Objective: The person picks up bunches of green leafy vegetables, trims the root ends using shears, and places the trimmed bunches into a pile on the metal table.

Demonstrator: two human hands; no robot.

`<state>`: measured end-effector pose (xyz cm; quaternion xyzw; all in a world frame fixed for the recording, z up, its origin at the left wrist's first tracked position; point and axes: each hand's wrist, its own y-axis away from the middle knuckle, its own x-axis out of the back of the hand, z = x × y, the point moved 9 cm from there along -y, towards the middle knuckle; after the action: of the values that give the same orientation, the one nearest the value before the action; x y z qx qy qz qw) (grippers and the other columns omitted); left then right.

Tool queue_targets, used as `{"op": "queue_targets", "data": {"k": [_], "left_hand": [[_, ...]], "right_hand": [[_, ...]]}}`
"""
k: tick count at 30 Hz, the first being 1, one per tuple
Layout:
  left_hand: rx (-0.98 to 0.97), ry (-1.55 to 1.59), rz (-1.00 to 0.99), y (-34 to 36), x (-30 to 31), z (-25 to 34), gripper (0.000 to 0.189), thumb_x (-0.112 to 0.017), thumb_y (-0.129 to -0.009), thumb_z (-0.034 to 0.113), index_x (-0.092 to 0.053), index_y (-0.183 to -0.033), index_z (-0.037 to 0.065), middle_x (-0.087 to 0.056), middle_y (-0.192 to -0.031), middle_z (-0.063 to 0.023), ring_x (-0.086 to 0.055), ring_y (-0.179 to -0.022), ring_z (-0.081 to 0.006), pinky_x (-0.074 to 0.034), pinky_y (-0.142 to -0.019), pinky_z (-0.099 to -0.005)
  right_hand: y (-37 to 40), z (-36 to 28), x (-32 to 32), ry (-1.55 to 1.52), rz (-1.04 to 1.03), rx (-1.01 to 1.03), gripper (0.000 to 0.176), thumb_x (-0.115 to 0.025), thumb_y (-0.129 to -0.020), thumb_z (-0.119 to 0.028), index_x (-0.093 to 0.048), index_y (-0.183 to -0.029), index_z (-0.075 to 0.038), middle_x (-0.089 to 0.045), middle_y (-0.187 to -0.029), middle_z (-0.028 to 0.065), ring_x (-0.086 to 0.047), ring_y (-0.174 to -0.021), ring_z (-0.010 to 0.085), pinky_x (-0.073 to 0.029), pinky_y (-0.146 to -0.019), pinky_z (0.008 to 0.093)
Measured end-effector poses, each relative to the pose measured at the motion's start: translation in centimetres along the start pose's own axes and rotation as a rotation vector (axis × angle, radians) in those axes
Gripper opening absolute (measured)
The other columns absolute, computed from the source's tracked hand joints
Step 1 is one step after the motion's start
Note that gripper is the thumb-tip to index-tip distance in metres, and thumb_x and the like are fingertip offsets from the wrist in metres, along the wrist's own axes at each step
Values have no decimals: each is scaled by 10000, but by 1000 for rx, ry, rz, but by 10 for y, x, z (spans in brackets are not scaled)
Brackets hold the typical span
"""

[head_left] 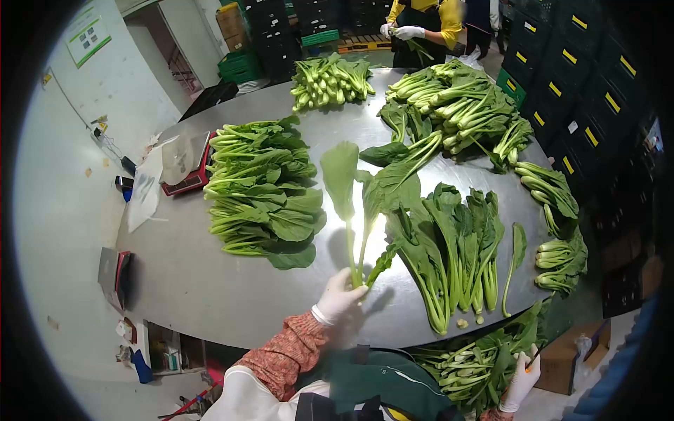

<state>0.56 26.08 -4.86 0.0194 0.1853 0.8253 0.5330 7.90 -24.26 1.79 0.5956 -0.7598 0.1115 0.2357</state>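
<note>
My left hand (340, 298), in a white glove, is closed round the lower stalks of a leafy green vegetable (353, 242). Its broad leaves stand up over the steel table (281, 302). Down at the lower right, my gloved right hand (521, 384) is closed on a thin dark tool with an orange part (528, 365), too small to make out fully. That hand is beside a heap of leafy greens (470, 368) below the table edge. On the table between the hands lies a row of greens (456, 252), stalks toward me, with a loose leaf (516, 256) beside it.
More greens are piled at the left (263, 189), far middle (331, 83) and far right (463, 105). A red scale (189, 181) stands at the left. Stacked dark crates (569, 91) line the right. Across the table, a person in yellow sleeves (425, 28) handles greens.
</note>
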Motion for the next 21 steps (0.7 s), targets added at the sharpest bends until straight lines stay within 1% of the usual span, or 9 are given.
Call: {"op": "queue_targets", "data": {"k": [3, 5, 8, 10, 12, 13, 15, 17, 21], "left_hand": [[45, 64, 5, 1, 0, -2, 298, -649, -847, 31, -498, -1102, 4, -585, -986, -61, -616, -802, -116, -521, -599, -224], [32, 103, 13, 2, -6, 0, 312, -602, -862, 10, -472, -1146, 20, -573, -1070, -81, -642, -887, -149, -526, -605, -226], [0, 82, -63, 2, -34, -2, 261, -551, -884, 22, -454, -1126, 40, -581, -1013, -73, -639, -857, -145, -517, -623, -244], [-132, -176, -144, -5, -59, -18, 228, -541, -890, 20, -452, -1100, 33, -582, -1043, -103, -642, -881, -135, -530, -636, -247], [-344, -383, -149, 12, -97, 16, 312, -558, -871, 40, -463, -1167, 12, -593, -1047, -168, -642, -922, -256, -519, -749, -329], [-500, -536, -128, 22, -114, 22, 360, -571, -861, 50, -463, -1202, 6, -590, -1048, -189, -632, -949, -310, -508, -794, -354], [-508, -430, -223, 30, -138, 9, 457, -593, -836, 59, -450, -1268, 16, -577, -1051, -210, -589, -983, -396, -482, -851, -393], [-520, -457, -278, 39, -145, 10, 509, -597, -813, 39, -437, -1297, 38, -551, -1108, -200, -580, -1009, -381, -479, -860, -391], [-496, -386, -309, 40, -144, 1, 537, -540, -795, -18, -429, -1315, 52, -512, -1140, -176, -545, -1042, -369, -457, -887, -391]], "right_hand": [[-6, 6, -6, -55, 10, 63, 392, -544, -936, -63, -458, -1296, 63, -581, -772, 10, -444, -651, 37, -356, -617, 171], [-5, -2, -20, -26, -59, 33, 330, -517, -940, -75, -505, -1242, 57, -614, -775, 45, -413, -511, 38, -323, -475, 184], [13, -31, -67, -138, -175, 10, 282, -482, -924, -61, -549, -1175, 49, -635, -774, 80, -379, -394, 52, -288, -371, 202], [37, -72, -112, -151, -350, 14, 267, -496, -916, -61, -552, -1154, 47, -647, -781, 80, -400, -405, 46, -310, -383, 197], [58, -99, -151, -193, -508, 44, 207, -535, -901, -27, -580, -1093, 37, -652, -772, 59, -443, -444, 43, -343, -416, 189], [63, -117, -170, -83, -550, 337, 204, -611, -848, -8, -604, -1050, 19, -639, -752, 50, -514, -531, 64, -397, -499, 190], [76, -145, -188, 66, -525, 515, 226, -762, -759, -111, -592, -873, -18, -623, -739, 54, -615, -633, 149, -469, -577, 250], [79, -161, -199, 97, -388, 754, 250, -779, -722, -108, -578, -843, -22, -607, -699, 87, -615, -600, 193, -462, -557, 298], [64, -136, -209, 86, -355, 531, 261, -779, -722, -105, -563, -829, -5, -572, -665, 113, -562, -580, 213, -446, -569, 312]]}}
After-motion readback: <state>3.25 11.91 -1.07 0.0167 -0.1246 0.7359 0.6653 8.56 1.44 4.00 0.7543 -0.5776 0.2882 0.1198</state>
